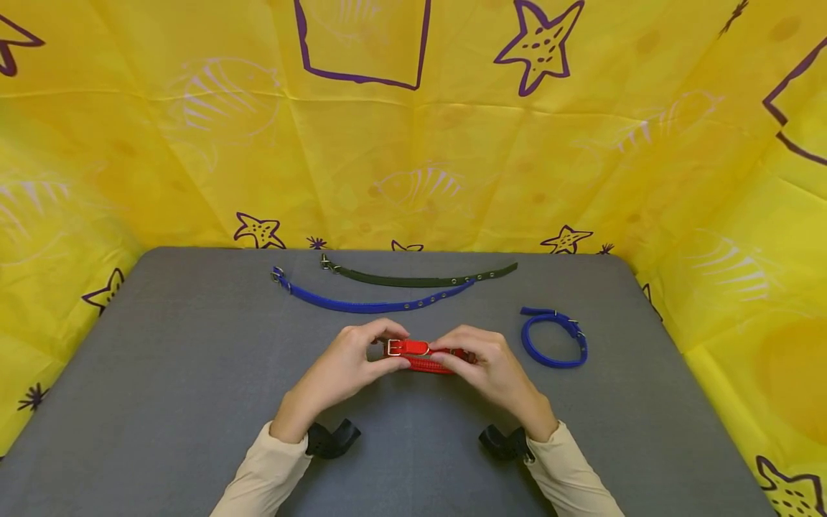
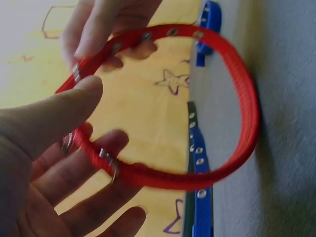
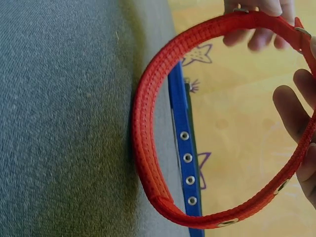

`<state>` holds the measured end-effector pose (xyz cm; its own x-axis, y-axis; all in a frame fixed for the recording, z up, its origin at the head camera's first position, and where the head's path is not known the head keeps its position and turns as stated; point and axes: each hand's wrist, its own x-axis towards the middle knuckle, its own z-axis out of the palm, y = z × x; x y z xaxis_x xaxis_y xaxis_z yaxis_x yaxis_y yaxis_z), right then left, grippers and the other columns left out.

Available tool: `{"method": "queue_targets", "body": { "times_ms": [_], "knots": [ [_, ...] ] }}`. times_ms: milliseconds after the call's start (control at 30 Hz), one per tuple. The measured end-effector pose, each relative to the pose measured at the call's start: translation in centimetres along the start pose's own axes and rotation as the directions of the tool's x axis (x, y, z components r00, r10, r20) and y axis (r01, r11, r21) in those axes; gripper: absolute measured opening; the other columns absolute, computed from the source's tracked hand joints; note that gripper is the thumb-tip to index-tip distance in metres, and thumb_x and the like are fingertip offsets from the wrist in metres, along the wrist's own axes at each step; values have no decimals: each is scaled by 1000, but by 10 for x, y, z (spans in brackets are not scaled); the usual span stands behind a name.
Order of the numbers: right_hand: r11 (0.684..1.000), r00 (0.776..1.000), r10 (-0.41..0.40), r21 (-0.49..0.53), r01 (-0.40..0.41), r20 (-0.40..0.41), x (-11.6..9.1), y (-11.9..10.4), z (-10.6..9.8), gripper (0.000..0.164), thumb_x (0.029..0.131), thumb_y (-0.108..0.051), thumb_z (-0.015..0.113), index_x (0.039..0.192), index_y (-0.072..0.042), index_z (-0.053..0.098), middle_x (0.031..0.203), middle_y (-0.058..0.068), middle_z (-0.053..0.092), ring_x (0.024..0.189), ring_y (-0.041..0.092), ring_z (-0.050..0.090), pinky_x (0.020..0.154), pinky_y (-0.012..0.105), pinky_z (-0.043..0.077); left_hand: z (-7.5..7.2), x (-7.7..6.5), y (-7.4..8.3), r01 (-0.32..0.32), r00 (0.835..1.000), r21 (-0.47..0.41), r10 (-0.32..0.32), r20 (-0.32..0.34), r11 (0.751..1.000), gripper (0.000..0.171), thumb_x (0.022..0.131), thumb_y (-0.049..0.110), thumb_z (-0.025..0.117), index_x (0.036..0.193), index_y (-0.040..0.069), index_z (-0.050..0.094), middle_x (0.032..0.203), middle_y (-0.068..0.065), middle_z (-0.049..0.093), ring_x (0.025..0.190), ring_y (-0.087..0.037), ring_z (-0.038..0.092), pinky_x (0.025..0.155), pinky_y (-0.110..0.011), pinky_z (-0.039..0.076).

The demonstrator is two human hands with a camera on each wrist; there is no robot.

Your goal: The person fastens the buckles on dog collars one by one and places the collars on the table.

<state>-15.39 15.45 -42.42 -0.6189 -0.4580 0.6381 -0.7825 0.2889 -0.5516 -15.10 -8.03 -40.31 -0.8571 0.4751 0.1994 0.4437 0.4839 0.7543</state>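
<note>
A red collar [image 1: 426,365] is bent into a loop between my two hands, its lower curve close over the grey table. My left hand [image 1: 345,362] pinches it near the metal buckle [image 1: 393,347], thumb in front and fingers behind. With thumb and fingertips, my right hand [image 1: 491,359] grips the strap just right of the buckle. In the left wrist view the collar [image 2: 251,123] shows eyelets along its upper stretch and a metal ring [image 2: 114,173] near my left fingers. The right wrist view shows the padded, stitched inner band [image 3: 148,113].
Farther back on the table [image 1: 161,373], a dark green collar [image 1: 394,281] and a blue collar [image 1: 362,308] lie stretched out, buckles at left. To the right of my hands lies another blue collar [image 1: 528,345], closed into a ring. Yellow patterned cloth [image 1: 413,143] hangs behind the table.
</note>
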Motion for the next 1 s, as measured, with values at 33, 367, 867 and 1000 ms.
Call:
{"method": "queue_targets", "body": {
  "times_ms": [33,367,867,1000],
  "knots": [
    [1000,1000,4,-1,-4,1,0,0,-1,20,75,-7,74,92,-17,69,85,-4,67,69,3,54,54,12,40,-2,0,-1,10,1000,2,-10,0,1000,28,77,35,71,102,30,60,91,19,65,82,2,59,77,-30,49],
    [1000,1000,14,-8,-13,6,0,0,-4,21,76,-9,73,94,-18,69,86,-5,67,67,1,51,52,12,36,-5,0,-2,8,1000,-45,-8,-9,999,23,78,33,70,99,30,62,93,15,69,86,3,63,73,-26,48],
    [1000,999,12,-2,-12,46,2,-3,-7,23,75,-10,73,96,-18,68,84,-7,65,64,-1,47,52,13,37,5,0,6,-89,994,1,89,-59,996,26,80,27,69,104,22,59,95,11,69,91,1,64,78,-32,51],
    [999,997,31,12,-32,75,1,-4,-7,21,78,-10,71,97,-19,68,83,-8,64,62,-1,45,51,11,35,6,-1,6,-76,995,-59,72,-70,995,27,80,26,69,103,21,56,96,10,70,92,1,64,76,-33,50]
  ]
}}
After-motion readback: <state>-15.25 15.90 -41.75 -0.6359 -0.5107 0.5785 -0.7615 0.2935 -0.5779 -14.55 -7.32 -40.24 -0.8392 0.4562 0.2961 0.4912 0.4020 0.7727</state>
